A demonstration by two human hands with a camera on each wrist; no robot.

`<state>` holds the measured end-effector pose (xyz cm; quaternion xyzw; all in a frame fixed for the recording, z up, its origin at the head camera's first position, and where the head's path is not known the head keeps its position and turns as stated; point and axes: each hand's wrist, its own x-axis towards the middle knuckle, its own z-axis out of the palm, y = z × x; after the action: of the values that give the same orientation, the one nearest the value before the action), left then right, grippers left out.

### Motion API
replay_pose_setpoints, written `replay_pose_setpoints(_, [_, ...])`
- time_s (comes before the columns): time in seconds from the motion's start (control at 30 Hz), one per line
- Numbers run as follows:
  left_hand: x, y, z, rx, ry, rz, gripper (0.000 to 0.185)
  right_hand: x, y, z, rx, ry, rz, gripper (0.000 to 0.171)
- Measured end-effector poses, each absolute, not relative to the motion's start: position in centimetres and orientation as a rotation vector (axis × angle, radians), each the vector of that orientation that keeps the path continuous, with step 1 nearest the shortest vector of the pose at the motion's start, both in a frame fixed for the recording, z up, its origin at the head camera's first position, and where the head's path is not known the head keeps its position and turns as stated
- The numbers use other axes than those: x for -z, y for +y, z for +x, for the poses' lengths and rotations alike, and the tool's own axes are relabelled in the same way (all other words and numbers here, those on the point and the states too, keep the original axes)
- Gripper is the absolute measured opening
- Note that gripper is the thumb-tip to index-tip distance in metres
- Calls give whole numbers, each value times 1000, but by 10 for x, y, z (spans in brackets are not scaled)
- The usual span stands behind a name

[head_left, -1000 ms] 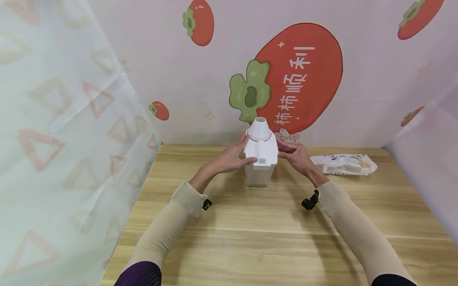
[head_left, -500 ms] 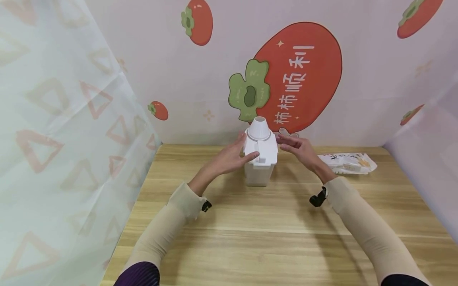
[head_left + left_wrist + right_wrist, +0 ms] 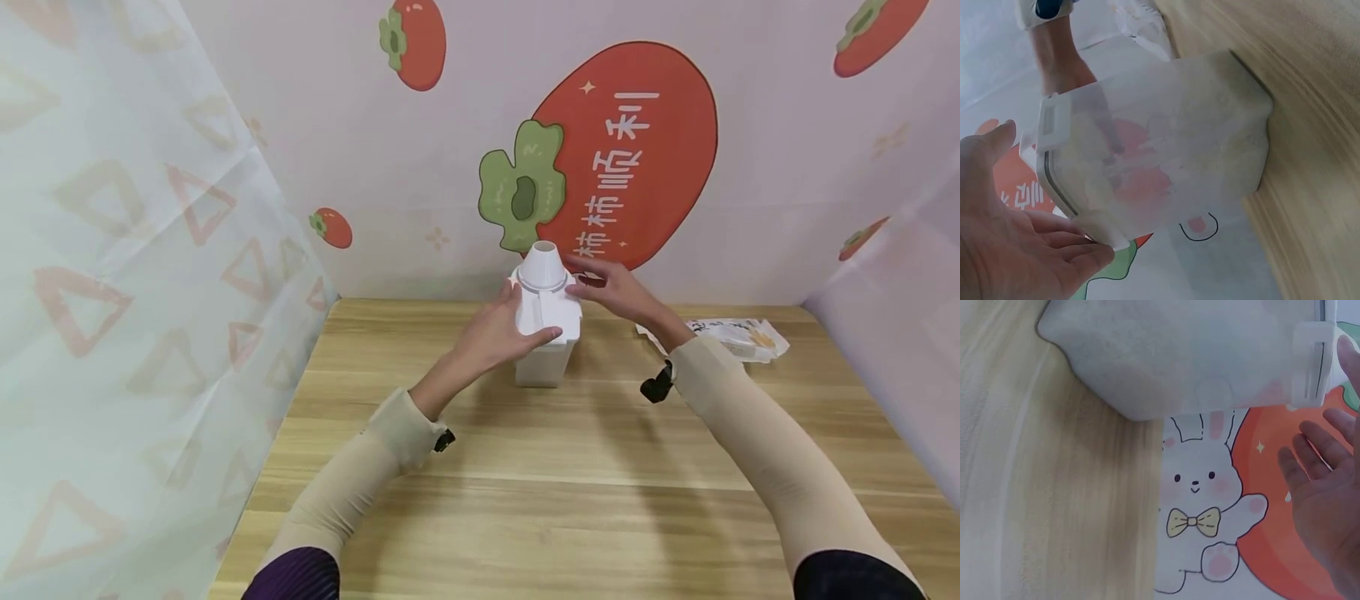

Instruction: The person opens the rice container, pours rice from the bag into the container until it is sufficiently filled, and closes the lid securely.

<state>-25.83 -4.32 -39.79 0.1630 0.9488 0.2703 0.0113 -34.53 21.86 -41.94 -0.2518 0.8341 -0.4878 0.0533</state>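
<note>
A translucent storage container (image 3: 542,368) stands upright on the wooden table by the back wall. Its white lid (image 3: 561,315) carries a ribbed cone-shaped spout (image 3: 543,267) on top. My left hand (image 3: 495,332) lies along the lid's left side, thumb stretched over the top in the head view. From the left wrist, the fingers of that hand (image 3: 1041,253) touch the lid's edge and a side clip. My right hand (image 3: 617,287) is at the lid's right rear, its fingers extended beside the spout. In the right wrist view, this hand (image 3: 1329,481) shows relaxed, spread fingers and an empty palm.
A white printed packet (image 3: 738,337) lies flat on the table to the right, partly behind the right wrist. The back wall (image 3: 420,192) with persimmon drawings rises close behind the container. Another patterned wall (image 3: 187,317) borders the table on the left.
My right hand lets go of the lid's right side, then shifts up and left to the spout. My left hand slides slightly right, its thumb farther across the lid. The container stays put.
</note>
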Motion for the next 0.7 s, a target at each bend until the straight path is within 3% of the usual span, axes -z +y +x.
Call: replay_pose_setpoints(0.7, [406,-32,-255,-805,3068,384,109,415,196,-353,1332,2631,-708,66])
